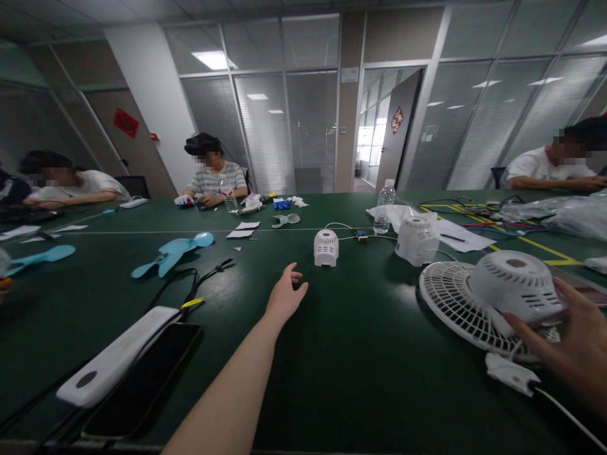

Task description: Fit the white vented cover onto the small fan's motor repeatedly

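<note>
My left hand (287,292) reaches out over the green table, its fingers apart and slightly bent, with nothing in it. Just beyond it to the right stands a small white vented motor housing (326,248), upright and apart from my fingers. My right hand (576,328) grips a larger white fan motor housing (515,284) at the right, thumb on the near side. Beneath that housing lies a round white fan grille (446,303). A white switch box (512,374) with a cord sits at the grille's near edge. Another white motor housing (417,240) stands behind the grille.
Light-blue fan blades (171,254), a white power bank-like bar (118,354) and a black phone (147,379) lie at the left among black cables. A water bottle (384,207) stands near papers (462,235). Several people sit around the table.
</note>
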The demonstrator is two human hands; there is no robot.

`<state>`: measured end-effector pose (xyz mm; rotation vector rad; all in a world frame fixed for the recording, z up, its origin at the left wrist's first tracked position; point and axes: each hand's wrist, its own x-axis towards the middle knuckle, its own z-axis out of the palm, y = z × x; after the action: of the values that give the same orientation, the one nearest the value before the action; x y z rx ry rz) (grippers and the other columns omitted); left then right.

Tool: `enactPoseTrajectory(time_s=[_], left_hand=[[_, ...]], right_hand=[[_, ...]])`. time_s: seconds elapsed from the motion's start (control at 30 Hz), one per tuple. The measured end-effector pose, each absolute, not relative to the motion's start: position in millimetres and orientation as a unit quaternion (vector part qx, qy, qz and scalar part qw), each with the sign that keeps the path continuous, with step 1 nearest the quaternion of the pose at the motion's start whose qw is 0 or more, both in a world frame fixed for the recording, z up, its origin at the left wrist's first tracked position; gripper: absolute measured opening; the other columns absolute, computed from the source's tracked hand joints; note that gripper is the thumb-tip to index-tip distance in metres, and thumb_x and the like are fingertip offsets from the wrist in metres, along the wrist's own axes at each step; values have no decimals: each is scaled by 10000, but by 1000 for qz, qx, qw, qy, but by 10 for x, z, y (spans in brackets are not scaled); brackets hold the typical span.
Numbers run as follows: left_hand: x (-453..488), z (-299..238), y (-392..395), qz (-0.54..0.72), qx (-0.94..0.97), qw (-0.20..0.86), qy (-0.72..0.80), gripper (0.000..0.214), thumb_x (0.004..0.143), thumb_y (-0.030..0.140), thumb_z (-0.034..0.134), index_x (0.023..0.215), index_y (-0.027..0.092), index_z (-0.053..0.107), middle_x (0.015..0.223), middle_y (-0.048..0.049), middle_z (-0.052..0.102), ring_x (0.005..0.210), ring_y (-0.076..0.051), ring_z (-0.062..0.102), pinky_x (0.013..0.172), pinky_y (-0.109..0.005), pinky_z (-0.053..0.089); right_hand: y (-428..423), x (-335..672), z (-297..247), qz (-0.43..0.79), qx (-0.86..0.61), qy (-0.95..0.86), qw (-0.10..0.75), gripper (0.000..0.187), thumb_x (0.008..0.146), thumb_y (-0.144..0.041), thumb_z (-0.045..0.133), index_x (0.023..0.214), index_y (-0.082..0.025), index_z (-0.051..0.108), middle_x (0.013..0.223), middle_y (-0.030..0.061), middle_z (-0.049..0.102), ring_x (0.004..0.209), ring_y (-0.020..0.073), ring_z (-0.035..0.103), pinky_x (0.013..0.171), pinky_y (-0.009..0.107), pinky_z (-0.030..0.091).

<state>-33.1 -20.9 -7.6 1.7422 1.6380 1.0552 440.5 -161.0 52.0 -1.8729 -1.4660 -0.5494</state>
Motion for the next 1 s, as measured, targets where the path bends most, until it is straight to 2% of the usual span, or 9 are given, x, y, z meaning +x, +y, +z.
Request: enactPoseTrajectory(time_s=[0.17,0.37,0.53,0.67,0.83,0.9,1.0], left_hand=[[-327,-109,-188,393,641,259,606,684,855,270,677,1453,244,346,1249,-99,649,1121,-236,632,946,-386,492],[-330,-119,-172,395,638,261,607,688,848,265,685,1449,239,351,1247,-107,654,1112,-232,643,940,-379,495],[-334,-112,-179,396,639,260,606,683,855,270,680,1452,245,349,1256,-106,651,1112,-234,643,937,-378,498],[-331,-100,-190,395,640,260,605,692,855,273,681,1457,251,341,1256,-102,649,1117,-238,637,941,-379,493],[-324,-71,-213,392,642,260,606,695,858,279,676,1463,256,336,1256,-99,646,1121,-247,630,939,-387,491],[-324,-62,-221,392,641,259,607,689,860,284,674,1462,257,340,1259,-101,644,1120,-249,630,940,-387,489],[-326,-62,-219,393,640,259,607,683,864,283,667,1462,254,339,1261,-103,643,1114,-248,632,937,-382,489]], right_hand=[[-1615,4378,605,-232,-705,-568,356,916,737,-682,507,1440,-103,408,1331,230,560,1207,443,557,967,543,493],[-1425,4413,783,-251,-709,-589,297,813,765,-637,502,1412,-155,403,1353,205,546,1190,428,560,979,528,481],[-1221,4390,974,-267,-707,-603,256,762,795,-631,472,1387,-156,402,1270,201,571,1136,406,591,922,508,503],[-1057,4184,1227,-287,-681,-613,280,746,790,-573,507,1380,-129,406,1271,224,544,1167,409,557,894,498,505],[-704,3911,1493,-270,-628,-642,347,768,779,-484,597,1377,-59,369,1335,264,473,1299,382,400,1022,455,392],[-494,3837,1547,-217,-646,-630,372,762,773,-470,634,1367,-67,379,1351,257,472,1279,363,413,1033,442,363],[-143,3776,1563,-127,-721,-562,386,753,760,-484,681,1355,-110,409,1345,237,505,1219,372,474,986,481,375]])
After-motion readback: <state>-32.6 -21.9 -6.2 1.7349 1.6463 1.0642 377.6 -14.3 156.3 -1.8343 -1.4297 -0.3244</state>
